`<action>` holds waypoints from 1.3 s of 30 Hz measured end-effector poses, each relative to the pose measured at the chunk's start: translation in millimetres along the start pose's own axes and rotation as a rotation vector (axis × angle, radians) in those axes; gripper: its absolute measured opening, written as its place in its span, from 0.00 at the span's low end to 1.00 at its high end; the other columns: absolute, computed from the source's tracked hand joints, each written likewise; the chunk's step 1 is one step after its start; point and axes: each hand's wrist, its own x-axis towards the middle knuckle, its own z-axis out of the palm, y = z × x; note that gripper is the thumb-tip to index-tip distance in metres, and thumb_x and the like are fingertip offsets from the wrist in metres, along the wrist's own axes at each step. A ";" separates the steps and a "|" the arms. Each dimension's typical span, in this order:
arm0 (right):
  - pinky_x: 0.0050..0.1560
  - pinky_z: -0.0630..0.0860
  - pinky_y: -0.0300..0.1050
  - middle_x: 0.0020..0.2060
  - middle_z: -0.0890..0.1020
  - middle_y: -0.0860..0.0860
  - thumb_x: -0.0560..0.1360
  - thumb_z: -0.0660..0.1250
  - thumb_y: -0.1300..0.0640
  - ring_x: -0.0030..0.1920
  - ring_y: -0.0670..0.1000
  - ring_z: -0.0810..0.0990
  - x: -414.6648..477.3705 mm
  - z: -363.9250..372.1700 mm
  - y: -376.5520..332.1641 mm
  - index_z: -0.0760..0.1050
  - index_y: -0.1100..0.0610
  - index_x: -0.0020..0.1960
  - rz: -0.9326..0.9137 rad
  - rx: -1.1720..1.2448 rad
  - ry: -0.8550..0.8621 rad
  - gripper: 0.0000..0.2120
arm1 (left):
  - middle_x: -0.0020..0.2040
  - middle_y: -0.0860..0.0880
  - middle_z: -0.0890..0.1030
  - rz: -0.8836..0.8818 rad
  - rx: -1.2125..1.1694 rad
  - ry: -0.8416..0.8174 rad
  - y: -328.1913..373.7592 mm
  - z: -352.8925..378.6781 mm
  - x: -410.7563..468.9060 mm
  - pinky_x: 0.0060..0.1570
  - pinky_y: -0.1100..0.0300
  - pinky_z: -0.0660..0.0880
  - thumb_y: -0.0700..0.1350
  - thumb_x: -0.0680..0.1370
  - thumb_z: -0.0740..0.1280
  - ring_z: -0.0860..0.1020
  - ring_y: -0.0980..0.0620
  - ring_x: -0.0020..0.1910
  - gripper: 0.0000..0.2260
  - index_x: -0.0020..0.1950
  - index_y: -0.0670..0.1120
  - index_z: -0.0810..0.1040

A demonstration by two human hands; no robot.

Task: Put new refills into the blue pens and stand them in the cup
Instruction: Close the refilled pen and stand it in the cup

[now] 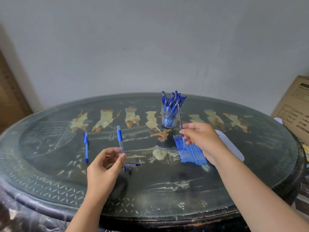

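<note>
Mid-air grips over table (167, 190).
L hand (107, 164) pinched clear pen barrel (120, 141) upright; R hand (200, 136) pinched refill (179, 118), tip up, nr cup (168, 118).

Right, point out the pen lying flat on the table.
The blue pen to the left of the left hand. That hand holds another barrel upright; the rest stand in the cup.
</note>
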 end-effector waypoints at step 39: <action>0.38 0.81 0.43 0.41 0.82 0.53 0.79 0.65 0.66 0.35 0.47 0.82 -7.0 123.4 -51.7 0.74 0.58 0.51 -0.123 0.301 -0.162 0.05 | 0.40 0.54 0.83 0.025 0.152 -0.060 -2.5 -16.0 -1.2 0.44 0.63 0.79 0.37 0.73 0.74 0.81 0.55 0.39 0.10 0.46 0.53 0.84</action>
